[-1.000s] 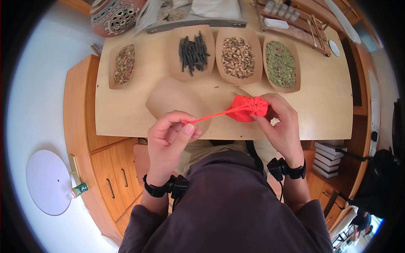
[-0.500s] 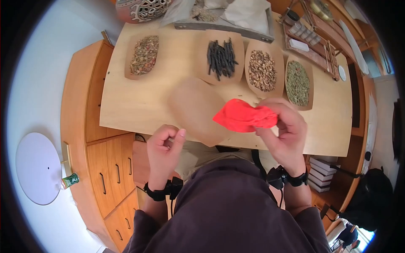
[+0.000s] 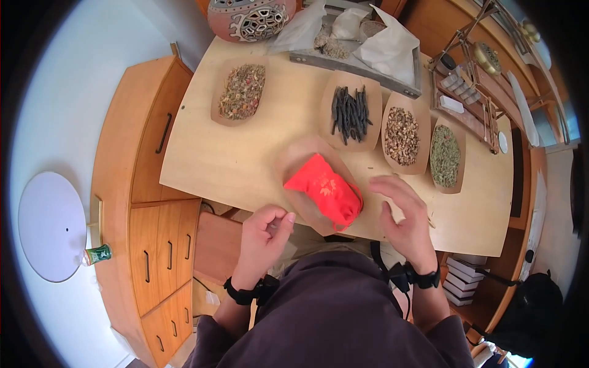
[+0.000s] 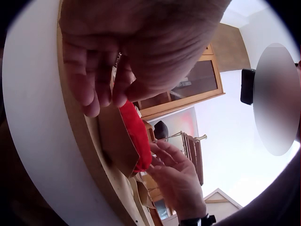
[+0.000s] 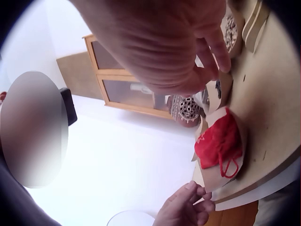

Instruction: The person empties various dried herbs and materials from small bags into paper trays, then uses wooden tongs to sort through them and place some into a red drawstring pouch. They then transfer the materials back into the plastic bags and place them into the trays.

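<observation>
The red drawstring pouch [image 3: 328, 189] lies in a brown paper tray [image 3: 293, 153] near the table's front edge, its gold print facing up and its cord at the right end. My right hand [image 3: 406, 216] is just right of the pouch, fingers extended and apart, holding nothing. Left of the tray, my left hand [image 3: 265, 236] has loosely curled fingers and nothing in them. The right wrist view shows the pouch [image 5: 220, 143] and its cord loop untouched. In the left wrist view the tray wall [image 4: 115, 136] hides part of the pouch [image 4: 136, 134].
Behind stand paper trays of mixed dried herbs [image 3: 243, 92], black sticks [image 3: 351, 113], brown chopped pieces [image 3: 401, 136] and green dried bits [image 3: 446, 156]. A grey box [image 3: 343, 72] and an openwork pot [image 3: 254, 21] are at the back, a wooden rack [image 3: 472, 110] back right.
My left hand has released the cord. My right hand has lowered the pouch into the paper tray, let it go and opened. The head view has shifted, moving the table's things rightward and down.
</observation>
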`<state>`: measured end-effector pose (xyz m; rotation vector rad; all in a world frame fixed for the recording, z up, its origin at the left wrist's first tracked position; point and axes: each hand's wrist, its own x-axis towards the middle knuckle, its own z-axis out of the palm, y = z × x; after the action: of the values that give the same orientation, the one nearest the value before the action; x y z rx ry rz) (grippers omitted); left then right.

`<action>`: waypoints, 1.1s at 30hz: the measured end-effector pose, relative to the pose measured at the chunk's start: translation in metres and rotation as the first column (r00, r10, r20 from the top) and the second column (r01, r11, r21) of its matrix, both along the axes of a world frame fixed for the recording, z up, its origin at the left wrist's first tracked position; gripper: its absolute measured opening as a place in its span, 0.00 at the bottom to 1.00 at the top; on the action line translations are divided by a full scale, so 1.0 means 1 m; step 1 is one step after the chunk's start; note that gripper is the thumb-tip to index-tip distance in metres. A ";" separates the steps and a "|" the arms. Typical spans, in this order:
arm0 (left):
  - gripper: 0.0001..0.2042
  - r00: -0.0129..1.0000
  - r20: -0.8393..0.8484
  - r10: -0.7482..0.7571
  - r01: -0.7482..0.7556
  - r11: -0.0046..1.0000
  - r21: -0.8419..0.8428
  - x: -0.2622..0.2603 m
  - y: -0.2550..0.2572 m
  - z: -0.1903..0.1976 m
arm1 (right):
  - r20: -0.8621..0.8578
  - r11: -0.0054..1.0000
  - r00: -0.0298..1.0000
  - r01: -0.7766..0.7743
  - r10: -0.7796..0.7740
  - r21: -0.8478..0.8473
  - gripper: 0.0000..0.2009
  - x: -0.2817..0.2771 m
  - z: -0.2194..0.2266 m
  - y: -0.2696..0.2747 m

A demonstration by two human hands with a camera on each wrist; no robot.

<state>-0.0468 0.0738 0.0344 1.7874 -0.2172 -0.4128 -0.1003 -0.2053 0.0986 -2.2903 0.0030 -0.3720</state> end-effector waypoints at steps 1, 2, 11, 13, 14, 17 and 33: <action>0.11 0.996 -0.086 -0.002 0.002 1.000 -0.009 0.003 -0.003 0.004 | -0.019 0.999 0.999 0.045 -0.045 0.011 0.17 -0.008 0.000 -0.006; 0.11 0.985 -0.171 -0.003 0.001 1.000 -0.013 0.004 -0.007 0.010 | -0.057 0.990 0.994 0.103 -0.098 0.096 0.16 -0.017 -0.004 -0.012; 0.15 0.935 -0.352 -0.045 0.099 0.986 0.137 0.010 -0.029 0.019 | -0.223 0.872 0.924 0.371 -0.311 0.318 0.09 -0.074 -0.045 -0.051; 0.16 0.950 -0.309 -0.040 0.088 0.986 0.143 0.009 -0.030 0.010 | -0.220 0.871 0.930 0.356 -0.294 0.339 0.08 -0.078 -0.050 -0.051; 0.16 0.958 -0.287 -0.020 0.056 0.992 0.114 0.009 -0.031 0.009 | -0.213 0.871 0.937 0.338 -0.276 0.358 0.08 -0.078 -0.051 -0.052; 0.15 0.973 -0.226 0.047 -0.009 0.986 0.167 0.014 -0.026 0.017 | -0.187 0.864 0.955 0.288 -0.229 0.413 0.07 -0.080 -0.057 -0.052; 0.21 0.940 0.332 -0.080 -0.150 0.776 0.612 0.166 -0.033 0.087 | -0.051 0.883 0.980 0.197 -0.194 0.425 0.10 -0.085 -0.071 -0.061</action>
<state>0.1196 0.0411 0.1211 2.5346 -0.3118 -0.1390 -0.1852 -0.2659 0.0281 -1.8558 0.2953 -0.4215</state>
